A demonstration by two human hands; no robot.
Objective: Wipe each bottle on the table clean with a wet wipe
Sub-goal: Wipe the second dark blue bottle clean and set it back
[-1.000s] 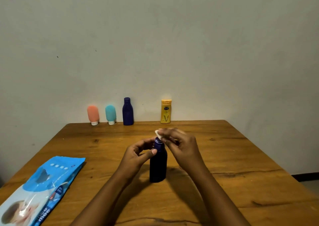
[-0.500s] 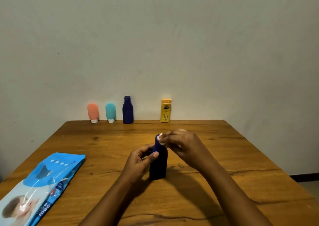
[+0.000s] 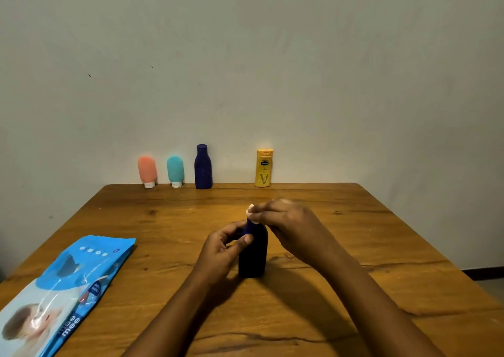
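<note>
Navy bottle (image 3: 252, 253) gripped by left fingers (image 3: 245, 240); right fingers (image 3: 263, 214) pinch wipe (image 3: 250, 211); four bottles (image 3: 203, 168) behind.

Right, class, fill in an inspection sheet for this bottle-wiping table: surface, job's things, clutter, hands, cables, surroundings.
Surface: brown wooden table, knotted, with cracks along the grain.
Job's things: dark blue plastic bottle upright mid-table; small white wet wipe at its cap; peach squeeze tube, teal squeeze tube, second dark blue bottle and yellow lotion bottle standing in a row at the far edge; blue wet-wipe pack lying flat, near left.
Clutter: nothing seen.
Hands: left hand grips the bottle's shoulder; right hand pinches the wipe against the cap.
Cables: nothing seen.
Surroundings: plain pale wall; dark skirting board at right.
</note>
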